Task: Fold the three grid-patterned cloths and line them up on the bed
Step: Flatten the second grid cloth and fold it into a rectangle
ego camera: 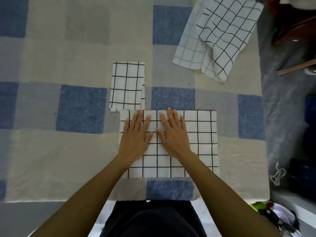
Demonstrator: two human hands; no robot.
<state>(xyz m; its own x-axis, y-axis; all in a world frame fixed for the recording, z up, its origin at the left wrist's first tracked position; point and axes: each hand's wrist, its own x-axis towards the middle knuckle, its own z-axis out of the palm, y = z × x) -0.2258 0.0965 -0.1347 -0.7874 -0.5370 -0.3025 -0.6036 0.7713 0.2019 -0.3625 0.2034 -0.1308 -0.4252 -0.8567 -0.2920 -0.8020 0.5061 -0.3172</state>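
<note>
Both hands flat, fingers straight — left hand (136,136) & right hand (174,134) press the half-folded cloth (201,144) on the bed (51,151).

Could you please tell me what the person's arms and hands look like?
The left hand and right hand wear no gloves, rings, watch or bracelet. The forearms are bare, with no sleeves in view. Below them, dark clothing shows.
</note>
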